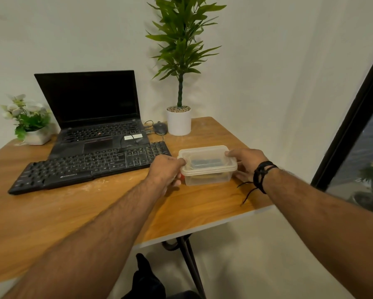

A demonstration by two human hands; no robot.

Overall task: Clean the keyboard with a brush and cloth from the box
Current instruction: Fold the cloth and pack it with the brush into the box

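From the head view, my left hand (pixel 167 169) and right hand (pixel 247 161) bracket the clear plastic box (pixel 207 167), which sits on the wooden table (pixel 73 212) just right of the black keyboard (pixel 88 165). Left fingers are curled, pinching the lid's left rim; my right thumb presses the far right corner, and the other right fingers show low beside the box's right wall. The box looks light, thin-walled and a bit slick — I'd guess the lid flexes, so I'd peel from a corner while steadying the base. Something dark lies inside — I can't tell what.
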